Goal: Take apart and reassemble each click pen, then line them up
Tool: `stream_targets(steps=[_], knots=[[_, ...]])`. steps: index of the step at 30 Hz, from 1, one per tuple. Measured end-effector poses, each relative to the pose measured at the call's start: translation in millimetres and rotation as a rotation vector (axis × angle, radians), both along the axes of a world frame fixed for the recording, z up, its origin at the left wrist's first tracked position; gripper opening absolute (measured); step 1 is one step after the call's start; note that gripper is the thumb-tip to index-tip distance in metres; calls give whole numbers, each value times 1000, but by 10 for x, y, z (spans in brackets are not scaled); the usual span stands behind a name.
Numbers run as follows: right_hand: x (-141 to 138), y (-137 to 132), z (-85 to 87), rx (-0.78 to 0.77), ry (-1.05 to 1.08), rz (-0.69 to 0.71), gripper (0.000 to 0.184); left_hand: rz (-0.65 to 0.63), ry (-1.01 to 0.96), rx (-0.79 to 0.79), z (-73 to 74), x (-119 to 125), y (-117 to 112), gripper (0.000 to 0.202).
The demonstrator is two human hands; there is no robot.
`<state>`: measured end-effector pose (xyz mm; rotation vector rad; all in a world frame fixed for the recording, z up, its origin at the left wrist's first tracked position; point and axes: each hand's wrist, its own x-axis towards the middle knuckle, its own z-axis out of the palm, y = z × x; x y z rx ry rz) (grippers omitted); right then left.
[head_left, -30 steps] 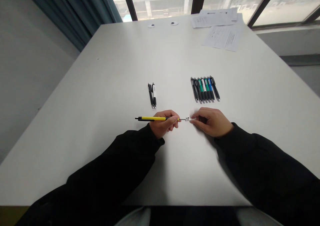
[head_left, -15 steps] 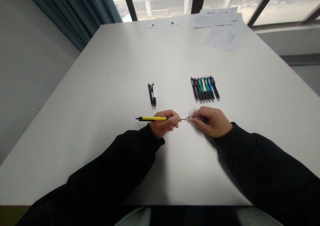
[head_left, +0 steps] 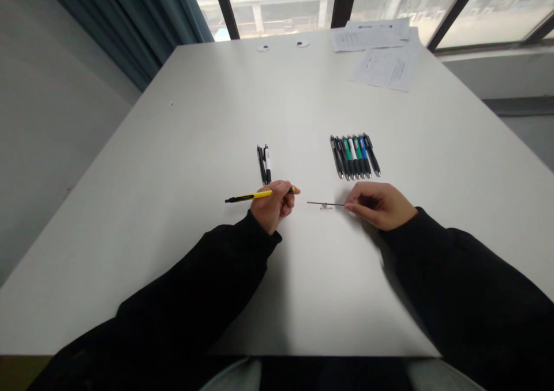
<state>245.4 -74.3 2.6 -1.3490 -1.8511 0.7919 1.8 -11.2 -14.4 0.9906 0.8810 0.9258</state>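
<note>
- In the head view, I see a person in long black sleeves [head_left: 203, 275] working over a broad white smooth-topped table [head_left: 208, 114], the two hands well apart
- The left hand [head_left: 272, 207] has thumb and fingers pressed together around a slim yellow-and-black pen [head_left: 249, 197]; the pen lies sideways across the hand, its black end pointing left and a bit of yellow peeking out beyond the fingertips
- The right hand [head_left: 378, 206] pinches the near end of a thin dark straight rod [head_left: 317, 203] between thumb and forefinger, and the rod points left into the gap between the hands
- Just under that rod sits a small silvery-clear piece [head_left: 326, 208]; I can't tell from here whether the two touch
- Past the left hand, a slim black pen [head_left: 260, 161] and a white pen with a black grip [head_left: 267, 160] lie side by side, their lower ends close to the knuckles
- Beyond the right hand, a neat row of black, green, white and blue pens [head_left: 357, 150] rests on the table
- Printed white paper sheets [head_left: 384, 68] lie at the far edge, near the window
</note>
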Motion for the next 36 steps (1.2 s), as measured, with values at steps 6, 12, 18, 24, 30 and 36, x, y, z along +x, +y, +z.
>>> stream_targets(steps=[6, 12, 18, 24, 30, 36], knots=[[28, 20, -43, 46, -274, 136, 11, 19, -45, -30, -8, 5, 23, 32], [10, 22, -39, 64, -326, 100, 9, -9, 6, -20, 6, -3, 14, 33], [3, 22, -40, 71, -318, 76, 7, -13, -8, 0, 13, -4, 14, 31], [-13, 24, -24, 71, -317, 71, 7, -18, 34, -13, 15, 1, 12, 33], [5, 30, -44, 78, -330, 75, 8, -33, 15, -11, 4, -13, 19, 32], [-96, -40, 23, 202, -173, 4, 10, -114, 23, -12, 23, 7, -53, 41]])
